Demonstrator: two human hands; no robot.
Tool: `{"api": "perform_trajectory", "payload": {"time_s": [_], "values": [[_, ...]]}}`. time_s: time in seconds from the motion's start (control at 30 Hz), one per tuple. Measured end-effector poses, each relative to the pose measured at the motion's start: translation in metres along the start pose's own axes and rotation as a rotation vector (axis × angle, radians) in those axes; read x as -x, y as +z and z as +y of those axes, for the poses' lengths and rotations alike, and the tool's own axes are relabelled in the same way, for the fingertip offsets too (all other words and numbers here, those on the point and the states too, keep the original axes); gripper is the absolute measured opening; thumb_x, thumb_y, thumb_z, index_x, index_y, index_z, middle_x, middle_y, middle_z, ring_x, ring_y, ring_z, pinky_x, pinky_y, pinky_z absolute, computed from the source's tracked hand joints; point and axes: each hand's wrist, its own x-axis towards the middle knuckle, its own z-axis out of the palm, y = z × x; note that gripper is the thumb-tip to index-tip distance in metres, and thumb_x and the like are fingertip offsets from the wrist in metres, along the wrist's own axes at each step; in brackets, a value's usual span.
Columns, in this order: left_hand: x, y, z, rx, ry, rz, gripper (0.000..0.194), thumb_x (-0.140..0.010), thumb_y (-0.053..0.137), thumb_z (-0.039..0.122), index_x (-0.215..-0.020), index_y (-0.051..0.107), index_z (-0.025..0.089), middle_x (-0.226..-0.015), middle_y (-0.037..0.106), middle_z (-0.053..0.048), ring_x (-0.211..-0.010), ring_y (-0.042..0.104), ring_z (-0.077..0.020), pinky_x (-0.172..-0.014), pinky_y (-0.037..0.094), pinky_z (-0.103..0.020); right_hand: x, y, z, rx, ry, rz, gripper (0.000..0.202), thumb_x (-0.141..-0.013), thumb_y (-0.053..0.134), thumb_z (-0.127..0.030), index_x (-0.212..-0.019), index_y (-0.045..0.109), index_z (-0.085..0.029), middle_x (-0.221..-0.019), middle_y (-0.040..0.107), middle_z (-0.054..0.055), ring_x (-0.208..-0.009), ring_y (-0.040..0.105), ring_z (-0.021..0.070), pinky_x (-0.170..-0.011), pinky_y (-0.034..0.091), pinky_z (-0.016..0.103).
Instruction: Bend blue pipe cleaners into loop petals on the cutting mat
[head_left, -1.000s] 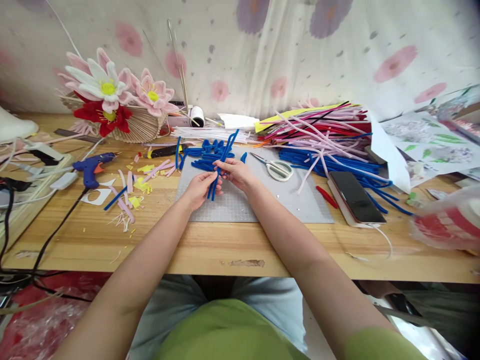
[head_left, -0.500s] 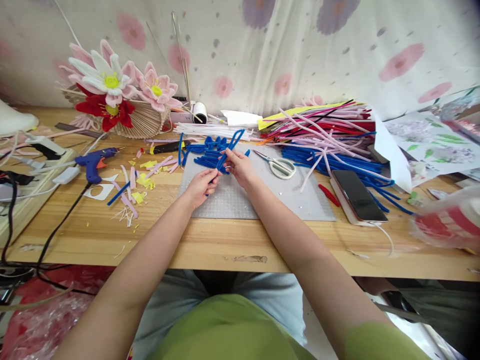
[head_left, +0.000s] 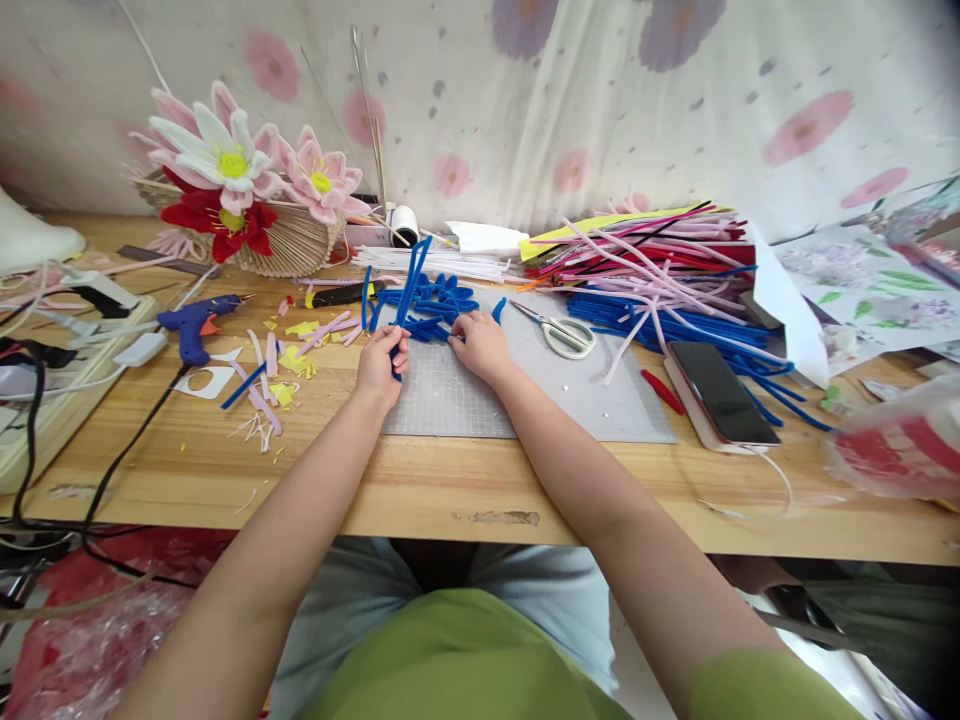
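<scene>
While the left hand point(head_left: 390, 350) pinches blue chenille stems point(head_left: 408, 290) low down, their long axis running away and slightly rightward, the right hand point(head_left: 480, 345), its grip undiscernible from here, lies at the near right edge of the blue chenille heap point(head_left: 425, 328) on the cutting mat point(head_left: 450, 400).

blue fuzzy strip point(head_left: 406, 290) | apparently folded double, tilted right, raised | blue pieces point(head_left: 442, 292): heaped just beside

Rm front mat point(head_left: 450, 402), scissors point(head_left: 556, 329) obst. R
</scene>
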Motion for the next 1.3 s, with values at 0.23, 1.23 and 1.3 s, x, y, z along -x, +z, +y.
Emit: {"api": "perform_trajectory", "payload": {"time_s": [0.23,1.23,1.3], "values": [[0.0,0.001,-0.002,-0.011,0.019,0.013,0.019,-0.082,0.046,0.01,-0.064,0.052,0.014,-0.051,0.045,0.004,-0.036,0.033,-0.0011,-0.034,0.023,-0.013,0.001,-0.001,-0.002,-0.102,0.088,0.084,0.026,-0.077,0.041,-0.013,-0.1,0.053,-0.016,-0.093,0.062,0.01,-0.088,0.054,0.0247,-0.082,0.039,0.039],[0.003,0.004,-0.024,-0.461,0.129,-0.059,0.024,-0.069,0.066,0.025,-0.077,0.044,0.019,-0.05,0.036,0.01,-0.038,0.029,-0.0026,-0.038,0.019,-0.016,0.031,-0.003,-0.009,-1.118,0.171,-0.202,0.016,-0.063,0.053,-0.024,-0.073,0.042,-0.02,-0.056,0.051,-0.007,-0.043,0.044,0.0061,-0.043,0.037,0.02],[0.003,0.004,-0.023,-0.437,0.143,-0.052,0.023,-0.07,0.064,0.024,-0.076,0.043,0.019,-0.05,0.035,0.011,-0.037,0.028,-0.0026,-0.038,0.018,-0.016,0.03,-0.006,-0.009,-1.188,0.248,-0.13,0.018,-0.066,0.052,-0.026,-0.076,0.039,-0.021,-0.059,0.055,-0.007,-0.043,0.047,0.0061,-0.042,0.038,0.019]]}}
